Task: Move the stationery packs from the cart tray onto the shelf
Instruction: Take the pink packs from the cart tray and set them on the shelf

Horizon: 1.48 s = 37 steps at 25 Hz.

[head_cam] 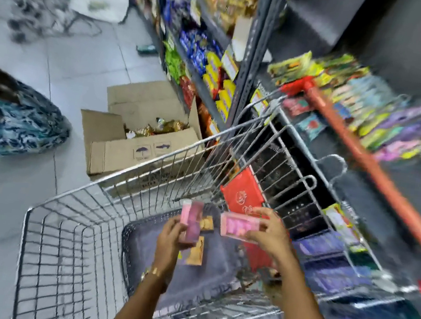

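Both my hands are over the wire cart (63,233), above its dark tray (201,274). My left hand (169,240) grips a pink stationery pack (191,221) held upright, with orange-yellow packs behind it. My right hand (269,235) holds a second pink stationery pack (237,226) lying flat, just to the right. A red pack (242,191) leans against the cart's right wall. The shelf (402,170) on the right carries rows of colourful stationery packs (373,112). The view is motion-blurred.
The cart's red handle bar (366,159) crosses in front of the shelf. An open cardboard box (139,138) of wrapped goods stands on the tiled floor ahead of the cart. Snack shelves (207,37) run along the aisle. A person in blue patterned clothing (12,118) is at the left.
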Motion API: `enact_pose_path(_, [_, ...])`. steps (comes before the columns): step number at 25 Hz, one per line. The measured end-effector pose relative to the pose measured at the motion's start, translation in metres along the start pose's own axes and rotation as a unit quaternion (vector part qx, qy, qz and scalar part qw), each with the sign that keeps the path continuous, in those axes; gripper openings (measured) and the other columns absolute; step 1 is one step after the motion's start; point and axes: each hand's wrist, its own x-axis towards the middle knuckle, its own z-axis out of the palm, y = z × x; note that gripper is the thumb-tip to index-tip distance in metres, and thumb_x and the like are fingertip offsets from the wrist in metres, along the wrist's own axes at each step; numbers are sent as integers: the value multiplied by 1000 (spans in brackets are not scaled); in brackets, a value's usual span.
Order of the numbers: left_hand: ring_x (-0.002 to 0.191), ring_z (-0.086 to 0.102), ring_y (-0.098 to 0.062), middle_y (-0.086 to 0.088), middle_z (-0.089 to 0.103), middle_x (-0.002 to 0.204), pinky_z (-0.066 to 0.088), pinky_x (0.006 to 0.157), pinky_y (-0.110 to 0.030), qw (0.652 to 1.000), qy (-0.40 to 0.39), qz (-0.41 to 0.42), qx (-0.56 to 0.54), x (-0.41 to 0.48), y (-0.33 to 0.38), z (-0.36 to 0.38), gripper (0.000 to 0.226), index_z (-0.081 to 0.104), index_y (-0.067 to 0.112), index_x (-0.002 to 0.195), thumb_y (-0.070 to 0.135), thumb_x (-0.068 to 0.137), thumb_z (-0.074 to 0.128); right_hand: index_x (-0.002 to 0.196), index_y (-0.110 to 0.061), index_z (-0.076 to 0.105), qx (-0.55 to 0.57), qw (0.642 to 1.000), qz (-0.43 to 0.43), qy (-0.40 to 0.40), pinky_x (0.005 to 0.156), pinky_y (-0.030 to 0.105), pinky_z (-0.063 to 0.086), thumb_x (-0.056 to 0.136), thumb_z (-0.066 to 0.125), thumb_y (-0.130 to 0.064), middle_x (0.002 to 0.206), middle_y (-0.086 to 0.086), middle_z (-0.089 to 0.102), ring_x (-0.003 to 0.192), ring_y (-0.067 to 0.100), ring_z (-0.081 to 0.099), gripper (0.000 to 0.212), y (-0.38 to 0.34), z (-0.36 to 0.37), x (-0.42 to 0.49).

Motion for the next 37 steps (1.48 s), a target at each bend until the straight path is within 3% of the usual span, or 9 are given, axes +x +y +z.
enact_pose_path(4, [54,67,-17,-2,73,61,55,46,-27,983,-66,-37,-165,-21,50,39,34,59,12,82,15,100,30,85,-18,58,187,977,-82,67,53,20,50,72,70,10,73,2,65,64,14,58,33,-40,-52,-53])
enact_pose_path(8, [58,64,-17,-7,71,72,50,52,-28,972,-174,16,-156,-53,90,106,25,61,10,90,21,96,39,71,-15,61,491,863,-77,90,42,15,52,61,75,-9,46,-5,66,41,5,62,18,-60,-90,-94])
enact_pose_path(16, [63,70,-15,-9,72,82,61,63,-33,909,-414,51,-18,-141,98,226,18,68,9,100,13,96,51,90,-7,67,527,798,-132,261,48,18,55,83,58,8,63,-3,77,55,8,69,18,-14,-163,-158])
enact_pose_path(22, [79,70,-25,-10,70,97,63,66,-32,859,-511,6,42,-192,63,297,34,60,14,116,-1,86,63,92,-18,67,465,779,-138,397,61,22,55,78,57,15,69,-9,75,67,12,66,37,32,-227,-221])
enact_pose_path(26, [69,69,-13,-12,61,103,61,59,-24,820,-549,0,164,-212,38,351,35,57,16,118,-6,92,53,94,-26,61,278,782,-101,549,83,40,49,68,67,-3,91,4,67,84,22,60,35,60,-265,-233])
enact_pose_path(29, [65,65,-18,-15,59,94,61,56,-22,781,-574,-20,245,-223,33,380,31,60,13,103,-12,94,43,80,-32,59,104,852,-11,513,82,29,46,68,57,-13,93,0,59,93,19,58,22,79,-290,-221])
enact_pose_path(32, [62,68,-16,-11,65,82,62,60,-31,755,-574,24,317,-228,32,397,39,55,12,116,-15,93,40,111,-19,60,-41,904,66,420,89,22,46,79,63,-15,113,-2,51,111,20,55,32,68,-297,-230])
enact_pose_path(34, [89,69,-24,-11,67,105,59,83,-41,677,-547,198,451,-223,28,407,42,51,22,127,-4,95,42,129,-9,50,-121,902,118,398,94,21,45,93,51,-11,131,5,52,123,25,52,37,64,-299,-229])
enact_pose_path(37, [123,51,-38,-19,51,135,44,103,-42,433,-421,427,673,-221,26,414,49,32,23,144,10,97,35,131,-6,48,-300,840,204,403,98,33,47,98,38,-5,135,12,53,124,26,54,35,51,-297,-224])
